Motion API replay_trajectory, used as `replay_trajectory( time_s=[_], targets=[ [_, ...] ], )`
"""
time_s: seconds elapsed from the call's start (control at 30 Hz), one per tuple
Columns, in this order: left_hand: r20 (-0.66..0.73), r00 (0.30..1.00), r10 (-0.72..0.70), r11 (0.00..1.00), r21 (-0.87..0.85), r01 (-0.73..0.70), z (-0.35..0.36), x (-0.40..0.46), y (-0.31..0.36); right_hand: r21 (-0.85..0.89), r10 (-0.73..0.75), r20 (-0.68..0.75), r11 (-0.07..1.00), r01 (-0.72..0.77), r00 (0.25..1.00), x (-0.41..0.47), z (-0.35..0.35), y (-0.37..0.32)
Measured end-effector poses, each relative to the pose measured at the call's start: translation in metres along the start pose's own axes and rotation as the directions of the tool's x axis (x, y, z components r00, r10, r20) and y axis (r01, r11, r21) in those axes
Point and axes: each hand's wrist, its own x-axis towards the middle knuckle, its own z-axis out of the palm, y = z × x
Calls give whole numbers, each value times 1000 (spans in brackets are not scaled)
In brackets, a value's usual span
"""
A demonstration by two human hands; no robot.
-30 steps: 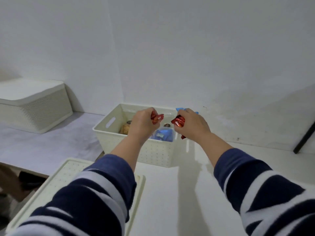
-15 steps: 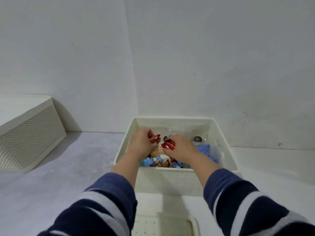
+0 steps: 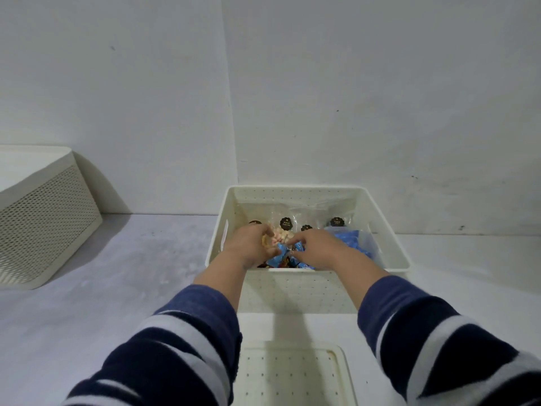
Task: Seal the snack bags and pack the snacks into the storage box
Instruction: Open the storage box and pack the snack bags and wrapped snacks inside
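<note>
The cream storage box (image 3: 295, 288) stands against the wall, holding clear snack bags with round black labels (image 3: 286, 223), a blue bag (image 3: 351, 241) and small blue-wrapped candies (image 3: 276, 259). Both my hands are down inside the box near its front wall. My left hand (image 3: 248, 244) rests on the pile with its fingers loosely curled over a bag of pale puffs (image 3: 281, 237). My right hand (image 3: 316, 247) lies beside it, fingers spread and touching the blue wrappers. No red candy shows in either hand; a bit of red shows among the wrappers below them.
The box's perforated cream lid (image 3: 292, 373) lies flat on the white table just in front of the box. A second cream perforated box with its lid on (image 3: 44, 218) stands at the far left against the wall.
My hands, each shut on red-wrapped candies, moved from above the box down into it. The red candies are no longer in my fingers, and my view has moved over the box.
</note>
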Motion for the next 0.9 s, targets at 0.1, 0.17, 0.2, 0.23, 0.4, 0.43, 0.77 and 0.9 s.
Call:
replay_trajectory(
  time_s=[0.1,0.17,0.2,0.23,0.4,0.43,0.77,0.9],
  targets=[
    [-25,1000,2,1000,-7,-2,-7,-26,12,1,-1,-19,1000,1,1000,-32,-9,-4],
    [-75,997,-3,1000,18,5,-9,-49,17,-10,-11,-53,1000,11,999,-57,-11,-7],
    [-106,994,-3,999,41,7,-10,-64,19,-29,-17,-76,999,15,997,-72,-11,-8],
    [-143,990,-1,998,60,9,-10,-79,19,-60,-21,-100,998,15,995,-86,-9,-10],
    [-241,966,-96,993,48,110,3,-168,8,-161,-54,-144,987,30,988,-155,20,-12],
    [-234,962,-139,988,34,151,8,-186,3,-161,-59,-131,986,37,990,-168,29,-11],
    [24,840,-542,839,64,540,80,-317,-87,-144,179,201,978,-151,963,-238,147,31],
    [77,775,-627,778,113,618,100,-335,-108,-94,358,245,934,-345,901,-247,184,41]
  ],
)
